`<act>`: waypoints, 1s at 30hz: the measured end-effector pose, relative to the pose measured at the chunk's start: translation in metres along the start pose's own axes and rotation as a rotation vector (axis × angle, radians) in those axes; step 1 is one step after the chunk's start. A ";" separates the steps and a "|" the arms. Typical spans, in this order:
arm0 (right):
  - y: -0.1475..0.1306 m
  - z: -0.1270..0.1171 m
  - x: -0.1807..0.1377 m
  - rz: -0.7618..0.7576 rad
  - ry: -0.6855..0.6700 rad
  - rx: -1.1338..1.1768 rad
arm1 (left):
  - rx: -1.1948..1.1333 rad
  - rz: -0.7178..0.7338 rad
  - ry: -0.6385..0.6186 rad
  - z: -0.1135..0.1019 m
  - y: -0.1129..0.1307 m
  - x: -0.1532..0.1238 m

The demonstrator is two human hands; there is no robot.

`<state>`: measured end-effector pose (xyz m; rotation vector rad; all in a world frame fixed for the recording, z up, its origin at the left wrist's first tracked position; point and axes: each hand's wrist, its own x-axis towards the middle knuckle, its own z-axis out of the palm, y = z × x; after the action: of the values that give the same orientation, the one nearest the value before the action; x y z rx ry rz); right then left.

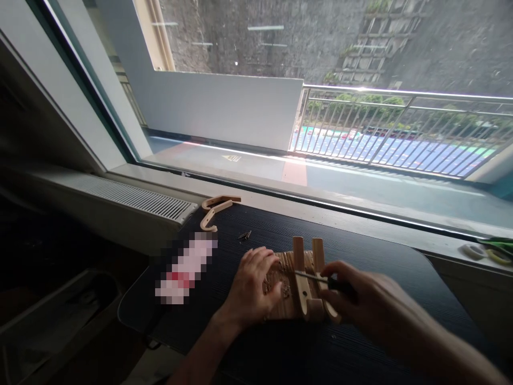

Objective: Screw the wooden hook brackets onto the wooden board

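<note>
A small wooden board (281, 299) lies on the black table (352, 246), with two upright wooden hooks (304, 267) fixed on it. My left hand (250, 286) rests flat on the board's left part, fingers spread, pressing it down. My right hand (352, 297) is closed round the dark handle of a screwdriver (310, 276). The screwdriver's metal shaft points left at the nearer hook. Two loose wooden hooks (216, 208) lie at the table's far left corner, and a few small dark screws (244, 235) lie between them and the board.
A blurred pink and white object (186, 270) lies on the table left of my left hand. A large window with a sill (320, 206) runs behind the table. A radiator grille (132, 195) is at the left. Green-handled scissors and tape (487, 250) sit on the sill at the right.
</note>
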<state>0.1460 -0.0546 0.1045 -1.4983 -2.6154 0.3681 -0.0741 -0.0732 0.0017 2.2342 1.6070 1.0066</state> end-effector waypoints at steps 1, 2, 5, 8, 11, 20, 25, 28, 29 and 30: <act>-0.004 0.016 -0.007 0.018 0.042 0.000 | 0.057 -0.040 0.025 0.003 -0.003 0.002; -0.008 0.031 -0.012 0.029 0.106 -0.013 | 0.108 -0.069 0.020 0.007 -0.005 0.004; -0.013 0.065 -0.020 -0.002 0.302 -0.075 | 0.196 -0.097 -0.010 0.020 -0.008 0.003; -0.011 0.074 -0.024 0.003 0.343 -0.073 | 0.223 -0.102 -0.037 0.026 -0.006 -0.004; -0.008 0.071 -0.028 -0.018 0.327 -0.032 | 0.226 -0.125 -0.064 0.027 -0.006 -0.008; 0.000 0.068 -0.026 -0.040 0.323 -0.073 | 0.201 -0.139 -0.055 0.031 -0.007 -0.006; 0.001 0.080 -0.033 0.011 0.318 -0.090 | 0.209 -0.181 -0.027 0.034 -0.002 -0.010; 0.003 0.093 -0.038 0.066 0.304 -0.063 | 0.214 -0.178 -0.005 0.035 0.000 -0.010; 0.004 0.097 -0.038 0.078 0.308 -0.048 | 0.213 -0.172 -0.002 0.035 0.000 -0.010; 0.005 0.100 -0.039 0.085 0.313 -0.032 | 0.210 -0.167 0.000 0.035 -0.001 -0.010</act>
<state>0.1485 -0.1014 0.0076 -1.5384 -2.3310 0.0885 -0.0540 -0.0746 -0.0291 2.1794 1.9427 0.8281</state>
